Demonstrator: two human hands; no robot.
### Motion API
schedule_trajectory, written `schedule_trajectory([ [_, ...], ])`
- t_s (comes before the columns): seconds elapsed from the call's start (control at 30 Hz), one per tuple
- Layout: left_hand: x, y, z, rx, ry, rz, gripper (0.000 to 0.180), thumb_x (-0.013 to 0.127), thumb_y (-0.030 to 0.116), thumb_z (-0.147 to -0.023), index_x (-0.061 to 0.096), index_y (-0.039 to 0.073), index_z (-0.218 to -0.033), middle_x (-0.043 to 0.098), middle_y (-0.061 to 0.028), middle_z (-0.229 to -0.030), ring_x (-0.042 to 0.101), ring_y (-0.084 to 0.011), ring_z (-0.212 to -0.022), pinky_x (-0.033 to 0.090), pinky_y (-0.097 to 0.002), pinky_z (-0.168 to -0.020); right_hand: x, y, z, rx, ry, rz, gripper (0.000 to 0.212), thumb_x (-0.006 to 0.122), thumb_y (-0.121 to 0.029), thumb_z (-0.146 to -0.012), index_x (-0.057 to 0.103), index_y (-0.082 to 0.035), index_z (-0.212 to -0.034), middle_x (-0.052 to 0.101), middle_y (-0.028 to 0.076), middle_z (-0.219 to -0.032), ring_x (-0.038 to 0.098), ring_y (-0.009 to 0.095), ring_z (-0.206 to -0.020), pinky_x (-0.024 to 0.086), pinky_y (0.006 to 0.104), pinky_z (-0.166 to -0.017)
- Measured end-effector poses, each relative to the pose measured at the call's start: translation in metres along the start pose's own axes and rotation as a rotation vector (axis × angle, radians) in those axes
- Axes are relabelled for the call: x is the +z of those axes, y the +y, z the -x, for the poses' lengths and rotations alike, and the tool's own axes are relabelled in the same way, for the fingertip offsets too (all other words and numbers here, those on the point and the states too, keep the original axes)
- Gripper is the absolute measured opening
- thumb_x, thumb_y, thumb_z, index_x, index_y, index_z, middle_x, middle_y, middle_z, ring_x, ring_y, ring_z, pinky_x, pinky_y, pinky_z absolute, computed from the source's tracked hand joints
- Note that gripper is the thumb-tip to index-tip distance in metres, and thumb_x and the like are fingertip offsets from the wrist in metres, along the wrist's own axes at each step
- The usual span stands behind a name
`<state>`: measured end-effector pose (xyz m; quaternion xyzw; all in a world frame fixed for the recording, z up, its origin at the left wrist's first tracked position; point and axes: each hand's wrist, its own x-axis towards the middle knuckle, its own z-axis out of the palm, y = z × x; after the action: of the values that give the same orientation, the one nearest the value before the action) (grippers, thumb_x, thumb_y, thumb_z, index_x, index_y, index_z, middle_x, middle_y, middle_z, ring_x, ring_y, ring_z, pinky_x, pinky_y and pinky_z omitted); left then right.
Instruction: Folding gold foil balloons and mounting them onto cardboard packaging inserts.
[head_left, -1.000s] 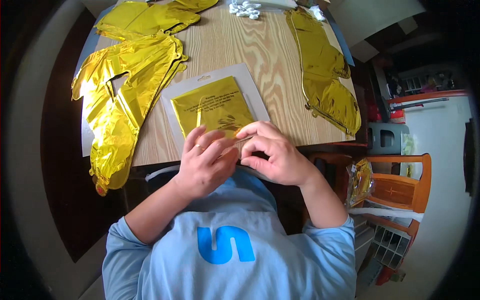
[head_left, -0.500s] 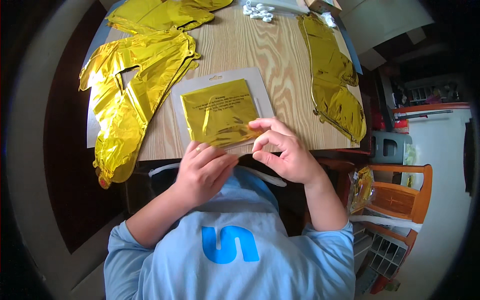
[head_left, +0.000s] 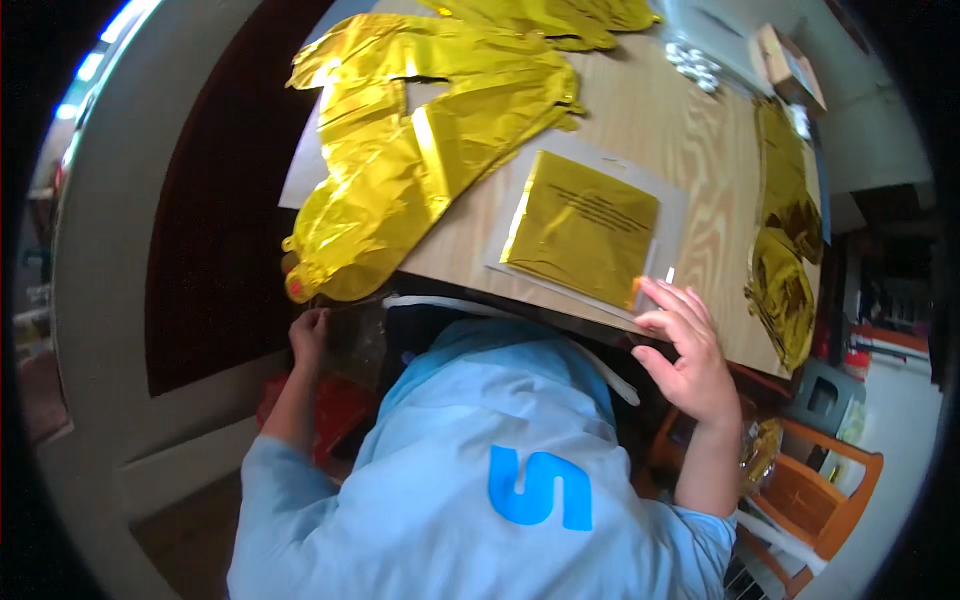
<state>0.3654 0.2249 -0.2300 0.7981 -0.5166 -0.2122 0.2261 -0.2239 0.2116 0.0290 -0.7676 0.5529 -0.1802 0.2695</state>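
Note:
Down at the left, below the table edge, my left hand (head_left: 310,335) pinches what looks like a clear plastic bag (head_left: 355,335). The bag hangs beside the table and is hard to make out. My right hand (head_left: 690,350) has its fingers apart, with the fingertips at the near right corner of a folded gold foil balloon (head_left: 585,225). That balloon lies on a pale backing card (head_left: 515,205) with a hang hole, and dark print shows on it. A small white stick (head_left: 671,274) shows by my right fingertips.
Flat gold foil balloons (head_left: 440,150) cover the table's left and far side, and another gold foil balloon (head_left: 785,240) lies along the right. Small white pieces (head_left: 692,66) and a cardboard box (head_left: 790,70) are at the back. A wooden chair (head_left: 800,490) stands to the right.
My left hand has moved from the card's near edge down to the left, below the table. My right hand stays by the card's corner. The whole view has swung left.

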Motion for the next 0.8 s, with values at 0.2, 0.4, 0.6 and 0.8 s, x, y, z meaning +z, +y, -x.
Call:
schedule_trajectory([
  [0.2,0.027,-0.105,-0.008,-0.216,-0.172,-0.534,0.028,0.064,0.023,-0.093,0.074,-0.001,-0.103,0.073,-0.0247,-0.097,0.069,-0.0463,-0.092,0.055,-0.0527,-0.081,0.004,-0.002,0.002,0.034,0.006,0.011,0.027,0.077,-0.017,-0.082,0.067,-0.007,-0.106,0.058,0.014,-0.145,0.050,0.037,-0.137,0.029,0.0513,-0.119],
  [0.4,0.043,-0.223,-0.053,0.278,-0.053,-0.815,0.060,0.063,0.024,-0.093,0.050,0.018,-0.151,0.037,-0.0309,-0.155,0.048,-0.0468,-0.135,0.047,-0.0584,-0.101,0.001,0.010,0.002,0.001,0.026,-0.063,0.028,0.079,-0.016,-0.081,0.067,-0.007,-0.105,0.060,0.014,-0.143,0.051,0.036,-0.136,0.032,0.0513,-0.117],
  [0.6,0.070,-0.158,-0.049,0.217,-0.209,-0.786,0.059,0.060,0.032,-0.097,0.044,0.016,-0.152,0.027,-0.0262,-0.162,0.034,-0.0427,-0.145,0.039,-0.0635,-0.107,-0.002,0.001,0.003,0.020,-0.009,-0.006,0.030,0.080,-0.017,-0.079,0.068,-0.009,-0.105,0.057,0.011,-0.146,0.049,0.034,-0.138,0.030,0.0522,-0.118],
  [0.8,0.040,-0.113,-0.080,0.023,-0.503,-0.432,0.053,0.047,0.048,-0.106,0.060,0.003,-0.132,0.063,-0.0189,-0.124,0.057,-0.0199,-0.110,0.050,-0.0391,-0.089,-0.003,0.009,0.009,0.002,0.020,-0.019,0.029,0.080,-0.017,-0.080,0.067,-0.009,-0.105,0.058,0.012,-0.145,0.049,0.033,-0.138,0.030,0.0531,-0.119],
])
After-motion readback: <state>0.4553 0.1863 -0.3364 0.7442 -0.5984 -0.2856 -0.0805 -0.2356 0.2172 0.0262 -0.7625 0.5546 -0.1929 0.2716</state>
